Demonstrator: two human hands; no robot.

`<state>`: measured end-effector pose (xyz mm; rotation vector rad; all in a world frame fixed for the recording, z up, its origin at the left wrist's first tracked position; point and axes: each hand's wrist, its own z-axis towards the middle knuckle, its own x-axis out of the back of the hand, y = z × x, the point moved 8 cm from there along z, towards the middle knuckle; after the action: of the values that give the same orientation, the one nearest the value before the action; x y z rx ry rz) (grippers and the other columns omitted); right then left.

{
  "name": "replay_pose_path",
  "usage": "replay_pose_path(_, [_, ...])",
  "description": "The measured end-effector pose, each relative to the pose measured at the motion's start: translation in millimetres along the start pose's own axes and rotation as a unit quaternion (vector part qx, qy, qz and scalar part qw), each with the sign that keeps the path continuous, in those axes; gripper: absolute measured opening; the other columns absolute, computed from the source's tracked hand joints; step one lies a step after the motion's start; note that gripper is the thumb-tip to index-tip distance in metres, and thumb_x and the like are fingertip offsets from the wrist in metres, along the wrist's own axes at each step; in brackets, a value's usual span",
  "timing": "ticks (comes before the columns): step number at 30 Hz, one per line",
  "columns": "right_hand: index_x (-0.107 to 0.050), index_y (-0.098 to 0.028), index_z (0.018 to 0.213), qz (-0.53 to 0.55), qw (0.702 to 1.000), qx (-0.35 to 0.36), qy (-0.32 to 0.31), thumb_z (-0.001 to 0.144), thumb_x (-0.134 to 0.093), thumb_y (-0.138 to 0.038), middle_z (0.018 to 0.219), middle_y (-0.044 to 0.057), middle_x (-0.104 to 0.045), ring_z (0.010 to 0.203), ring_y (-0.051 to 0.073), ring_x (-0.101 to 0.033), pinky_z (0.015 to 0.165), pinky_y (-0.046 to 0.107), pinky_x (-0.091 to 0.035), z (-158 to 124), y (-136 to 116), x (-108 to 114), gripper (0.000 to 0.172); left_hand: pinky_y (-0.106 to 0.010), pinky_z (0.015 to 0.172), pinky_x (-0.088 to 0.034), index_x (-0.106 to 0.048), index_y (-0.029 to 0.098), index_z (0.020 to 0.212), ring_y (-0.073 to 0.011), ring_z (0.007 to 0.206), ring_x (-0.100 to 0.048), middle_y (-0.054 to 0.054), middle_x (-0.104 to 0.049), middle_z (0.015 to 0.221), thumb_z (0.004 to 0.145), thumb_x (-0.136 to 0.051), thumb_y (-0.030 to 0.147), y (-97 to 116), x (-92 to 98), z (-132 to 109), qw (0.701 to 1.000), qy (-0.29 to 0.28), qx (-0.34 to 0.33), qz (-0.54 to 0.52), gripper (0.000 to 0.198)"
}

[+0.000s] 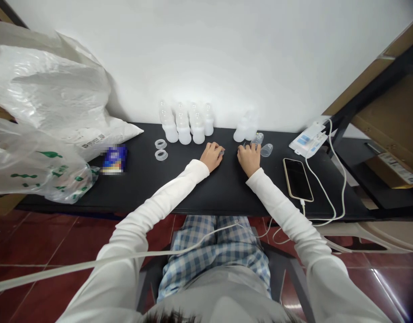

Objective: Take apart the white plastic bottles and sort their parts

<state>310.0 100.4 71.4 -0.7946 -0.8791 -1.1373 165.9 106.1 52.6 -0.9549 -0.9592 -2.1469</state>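
Note:
My left hand (212, 157) rests low over the black table, fingers curled round a small clear plastic piece (221, 153), mostly hidden. To its right, my right hand (249, 159) is closed, fingertips down at the tabletop; what they hold is mostly covered, with only a clear edge showing. Two clear dome caps (267, 150) lie just beside the right fingers. Behind my left hand stand several white baby bottles (184, 133) with clear caps on. More white bottles (240, 133), without visible caps, stand behind my right hand. Two translucent rings (161, 155) lie left of my left hand.
White plastic bags (48, 85) bulge over the table's left end, near a blue packet (115, 159). On the right lie a phone (297, 179) with a charging cable and a white power strip (309, 139). Cable (125, 256) crosses over my lap. Cardboard boxes (391, 166) sit far right.

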Motion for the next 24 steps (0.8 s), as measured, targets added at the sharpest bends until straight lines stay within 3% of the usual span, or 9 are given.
replay_pose_path(4, [-0.066,-0.014,0.106,-0.001,1.000,0.002,0.005,0.089,-0.050,-0.017,0.100,0.018,-0.067,0.111,0.034,-0.050,0.106,0.059,-0.027,5,-6,7,0.024,-0.046,0.102,-0.046,-0.069,0.018,0.106,-0.0268,0.106,-0.057,-0.014,-0.056,0.115,0.086,-0.060,0.024,-1,-2.4,11,0.999,0.015,0.023,-0.044,0.022])
replay_pose_path(8, [-0.061,-0.016,0.109,0.079,0.996,-0.012,0.033,0.094,-0.048,-0.027,0.102,0.013,-0.066,0.100,0.027,-0.056,0.101,0.049,-0.033,8,-11,14,0.023,-0.035,0.089,-0.054,-0.067,0.018,0.104,-0.0166,0.086,-0.063,-0.007,-0.063,0.098,0.089,-0.060,0.031,-18,-1.5,9,0.972,0.026,0.100,-0.210,0.020])
replay_pose_path(10, [-0.059,-0.018,0.107,0.178,0.983,-0.021,0.051,0.097,-0.045,-0.035,0.094,0.007,-0.065,0.087,0.021,-0.058,0.097,0.044,-0.036,8,-11,13,0.024,-0.031,0.079,-0.057,-0.063,0.018,0.099,-0.0131,0.074,-0.064,-0.004,-0.066,0.086,0.090,-0.060,0.037,-37,-5.0,4,0.919,0.044,0.199,-0.336,0.022])
replay_pose_path(13, [-0.055,-0.020,0.105,0.331,0.941,-0.013,0.066,0.097,-0.045,-0.045,0.085,0.002,-0.062,0.074,0.016,-0.057,0.090,0.038,-0.041,3,-12,7,0.028,-0.031,0.075,-0.059,-0.058,0.016,0.088,-0.0128,0.071,-0.068,-0.003,-0.068,0.075,0.091,-0.059,0.034,-58,-17.0,-5,0.790,0.067,0.339,-0.506,0.019])
replay_pose_path(14, [-0.055,-0.021,0.105,0.373,0.926,-0.005,0.066,0.097,-0.045,-0.048,0.083,0.001,-0.061,0.073,0.016,-0.057,0.086,0.037,-0.043,2,-13,6,0.030,-0.033,0.078,-0.059,-0.058,0.015,0.085,-0.0135,0.073,-0.069,-0.003,-0.069,0.074,0.091,-0.059,0.031,-60,-19.3,-6,0.755,0.070,0.360,-0.543,0.017])
replay_pose_path(16, [-0.054,-0.022,0.105,0.433,0.899,0.007,0.062,0.095,-0.046,-0.053,0.082,0.001,-0.061,0.074,0.016,-0.057,0.078,0.034,-0.046,-1,-17,4,0.033,-0.036,0.084,-0.059,-0.059,0.014,0.083,-0.0144,0.076,-0.071,-0.004,-0.070,0.075,0.091,-0.059,0.026,-59,-20.2,-5,0.718,0.068,0.369,-0.586,0.014])
replay_pose_path(19, [-0.057,-0.023,0.103,0.459,0.887,0.016,0.056,0.093,-0.050,-0.055,0.081,0.000,-0.059,0.072,0.015,-0.054,0.075,0.032,-0.046,-1,-23,3,0.034,-0.037,0.084,-0.060,-0.060,0.016,0.085,-0.0141,0.075,-0.071,-0.003,-0.071,0.077,0.091,-0.058,0.026,-50,-18.1,-3,0.717,0.047,0.356,-0.598,0.012])
replay_pose_path(24, [-0.065,-0.023,0.096,0.421,0.902,0.020,0.095,0.091,-0.058,-0.046,0.080,0.000,-0.054,0.071,0.015,-0.048,0.076,0.033,-0.046,3,-22,10,0.025,-0.032,0.074,-0.061,-0.058,0.020,0.095,-0.0128,0.071,-0.071,-0.001,-0.072,0.088,0.091,-0.058,0.036,-29,-15.6,-3,0.734,-0.004,0.310,-0.604,0.016])
